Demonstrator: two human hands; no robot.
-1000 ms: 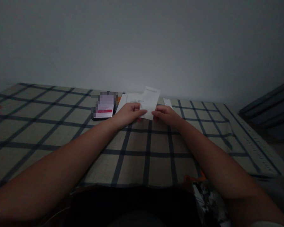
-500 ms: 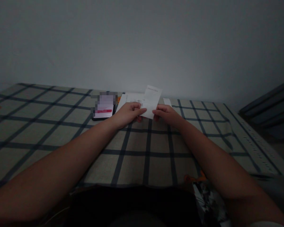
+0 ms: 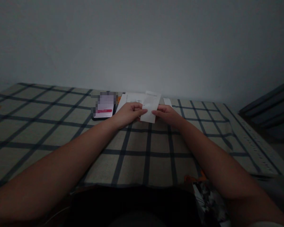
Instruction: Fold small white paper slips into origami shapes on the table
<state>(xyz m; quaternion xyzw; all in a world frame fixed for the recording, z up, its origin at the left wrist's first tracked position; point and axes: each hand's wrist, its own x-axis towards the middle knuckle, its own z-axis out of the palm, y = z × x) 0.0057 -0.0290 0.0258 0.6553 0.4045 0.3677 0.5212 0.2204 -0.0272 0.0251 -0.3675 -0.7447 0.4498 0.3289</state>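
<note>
Between my two hands, a small white sheet of paper point(image 3: 150, 105) with faint print along its top stands tilted up above the table. My left hand point(image 3: 132, 112) pinches its left edge, the thumb lying on the near face. My right hand point(image 3: 164, 112) pinches the right edge in the same way, and its other fingers are partly hidden behind the sheet. Behind my left hand lie flat white printed papers point(image 3: 131, 97), partly covered by the hand and the sheet. Another small white paper point(image 3: 167, 101) shows just past my right hand.
A phone point(image 3: 104, 107) with a lit, partly blurred screen lies left of my left hand. A checked cloth point(image 3: 134, 164) covers the table, which meets a plain wall point(image 3: 142, 44). A black-and-white patterned thing point(image 3: 209, 201) is below the table's near edge on the right.
The held sheet has come down slightly and turned more upright between my fingers; its lower edge now hangs lower. My hands have barely moved.
</note>
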